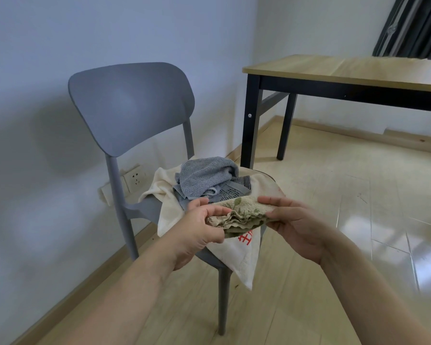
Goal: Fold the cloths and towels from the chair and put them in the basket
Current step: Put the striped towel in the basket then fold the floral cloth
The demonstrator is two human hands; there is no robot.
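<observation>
A folded beige-green towel [244, 212] with a leaf print is held over the front of the grey chair [132, 105]. My left hand [199, 227] grips its left end and my right hand [291, 220] grips its right end, thumb on top. On the seat behind it lies a crumpled grey towel [204, 178] on top of a dark striped cloth [237, 191]. Under them a cream cloth [239, 257] with red lettering hangs over the seat's front edge. No basket is in view.
A wooden table [346, 68] with black legs stands to the right of the chair. A wall socket [135, 179] sits low behind the chair. A dark curtain [413, 26] hangs at the top right. Pale wooden floor spreads to the right and front.
</observation>
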